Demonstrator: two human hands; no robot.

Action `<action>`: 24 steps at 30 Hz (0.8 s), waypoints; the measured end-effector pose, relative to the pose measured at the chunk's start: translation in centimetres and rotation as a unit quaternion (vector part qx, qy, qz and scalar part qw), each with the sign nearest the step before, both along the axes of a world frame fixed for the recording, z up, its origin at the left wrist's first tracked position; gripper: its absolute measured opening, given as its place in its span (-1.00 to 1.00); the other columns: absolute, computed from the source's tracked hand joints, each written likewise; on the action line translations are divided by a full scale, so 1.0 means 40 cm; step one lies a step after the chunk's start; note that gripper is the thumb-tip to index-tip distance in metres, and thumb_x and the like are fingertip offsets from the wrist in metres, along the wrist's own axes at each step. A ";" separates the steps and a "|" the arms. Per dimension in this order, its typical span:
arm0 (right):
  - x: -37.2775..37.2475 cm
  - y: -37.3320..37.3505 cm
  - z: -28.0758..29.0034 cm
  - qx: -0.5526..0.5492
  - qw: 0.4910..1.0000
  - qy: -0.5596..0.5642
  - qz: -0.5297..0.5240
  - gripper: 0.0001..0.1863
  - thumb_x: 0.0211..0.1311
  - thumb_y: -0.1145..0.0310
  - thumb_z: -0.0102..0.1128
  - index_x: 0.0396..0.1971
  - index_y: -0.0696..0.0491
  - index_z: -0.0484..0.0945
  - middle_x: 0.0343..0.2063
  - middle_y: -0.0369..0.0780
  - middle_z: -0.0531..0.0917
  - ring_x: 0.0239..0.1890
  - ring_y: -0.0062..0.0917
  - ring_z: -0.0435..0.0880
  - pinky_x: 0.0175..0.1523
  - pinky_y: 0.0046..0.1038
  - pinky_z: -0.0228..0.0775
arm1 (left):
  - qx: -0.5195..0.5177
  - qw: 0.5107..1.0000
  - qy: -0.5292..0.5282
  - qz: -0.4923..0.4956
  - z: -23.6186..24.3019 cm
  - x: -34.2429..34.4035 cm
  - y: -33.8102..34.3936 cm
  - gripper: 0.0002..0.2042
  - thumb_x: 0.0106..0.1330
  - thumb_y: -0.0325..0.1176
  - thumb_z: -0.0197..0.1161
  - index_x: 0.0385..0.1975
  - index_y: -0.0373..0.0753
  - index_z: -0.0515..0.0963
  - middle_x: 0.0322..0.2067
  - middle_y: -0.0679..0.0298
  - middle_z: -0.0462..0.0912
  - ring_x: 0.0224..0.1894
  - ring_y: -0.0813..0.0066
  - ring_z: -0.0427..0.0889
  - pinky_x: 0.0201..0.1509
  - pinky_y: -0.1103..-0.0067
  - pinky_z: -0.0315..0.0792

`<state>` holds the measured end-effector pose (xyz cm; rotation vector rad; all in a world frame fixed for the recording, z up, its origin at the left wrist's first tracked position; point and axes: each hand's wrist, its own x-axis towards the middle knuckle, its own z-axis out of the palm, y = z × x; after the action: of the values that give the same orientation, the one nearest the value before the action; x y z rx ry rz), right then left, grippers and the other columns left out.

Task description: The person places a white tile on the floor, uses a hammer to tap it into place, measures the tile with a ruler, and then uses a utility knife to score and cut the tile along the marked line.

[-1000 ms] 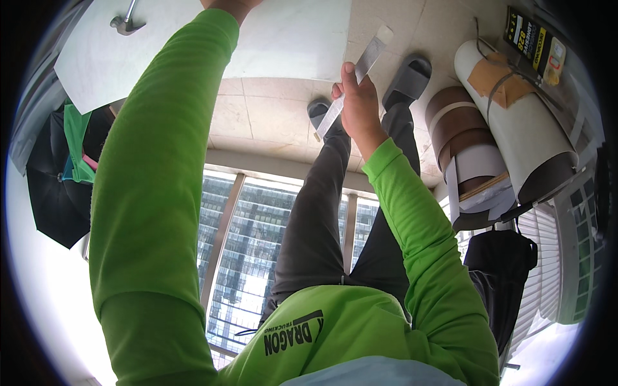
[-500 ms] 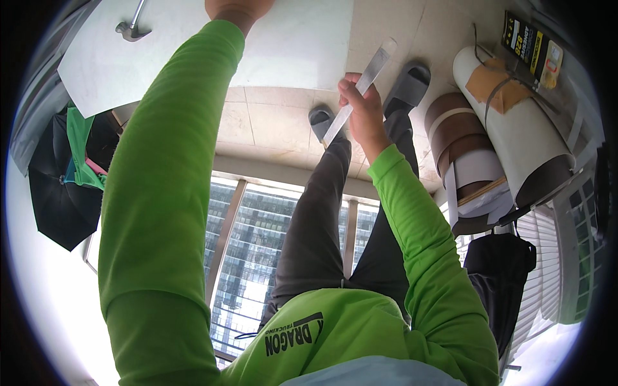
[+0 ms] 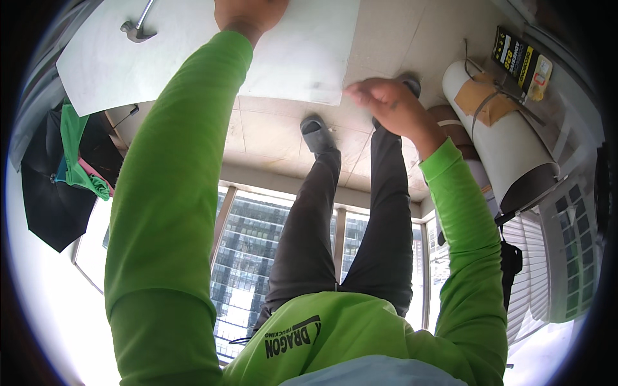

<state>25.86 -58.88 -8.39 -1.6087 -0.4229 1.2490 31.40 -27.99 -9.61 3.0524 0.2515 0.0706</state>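
My left hand is over a large white sheet at the top edge of the view, its fingers cut off by the frame. My right hand hangs just off the sheet's near right corner, fingers drawn together and slightly blurred. No strip shows in it now, and what its fingers may hold is hidden. A claw hammer lies on the sheet, left of my left hand.
Right of my right hand lie a large white roll with a tied brown patch and a brown roll, partly hidden. Beyond them is a black-and-yellow package. At left is a black umbrella with green cloth. My sandalled foot is on the tiles.
My right hand has swung right and turned; the clear flat strip it held is out of sight. My left hand has shifted slightly right and down in the view.
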 end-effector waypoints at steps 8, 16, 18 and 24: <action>0.099 0.042 -0.063 -0.019 0.962 -0.019 0.272 -0.61 0.44 0.11 0.22 -0.14 0.18 0.72 -0.25 -0.01 0.76 -0.20 -0.13 0.73 -0.06 -0.26 0.52 | -0.020 1.000 0.001 0.002 0.014 0.017 -0.008 -0.29 0.45 0.00 0.02 0.50 -0.28 0.14 0.54 -0.03 0.08 0.57 -0.09 0.02 0.60 0.05 -0.17; 0.428 0.086 -0.089 -0.111 0.975 0.020 0.191 -0.49 0.35 -0.07 0.33 -0.08 0.12 0.73 -0.34 -0.28 0.74 -0.30 -0.58 0.70 -0.10 -0.43 0.54 | -0.036 0.998 0.044 0.016 0.030 -0.001 -0.010 -0.27 0.43 0.00 0.02 0.51 -0.29 0.11 0.54 -0.06 0.06 0.56 -0.13 0.02 0.60 0.02 -0.18; 0.545 0.104 -0.092 -0.105 0.971 -0.030 0.213 -0.41 0.33 -0.22 0.27 -0.02 0.04 0.73 -0.28 -0.25 0.79 -0.26 -0.50 0.73 -0.01 -0.36 0.57 | -0.025 0.998 0.052 0.017 0.031 0.001 -0.010 -0.26 0.43 0.00 0.01 0.52 -0.29 0.11 0.54 -0.06 0.06 0.57 -0.13 0.01 0.60 0.02 -0.18; 0.748 0.155 -0.137 -0.128 0.985 -0.111 -0.021 -0.77 0.47 0.26 0.16 -0.25 0.12 0.65 -0.52 -0.19 0.62 -0.42 -0.36 0.63 -0.25 -0.26 0.45 | -0.030 1.000 -0.002 -0.007 0.009 -0.005 0.003 -0.30 0.48 0.11 -0.04 0.51 -0.17 0.16 0.54 0.04 0.11 0.57 -0.02 0.04 0.60 0.02 -0.17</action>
<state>55.78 -52.68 -13.87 -1.9772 -0.3764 1.1310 31.18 -27.86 -9.24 2.9941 0.2267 0.0677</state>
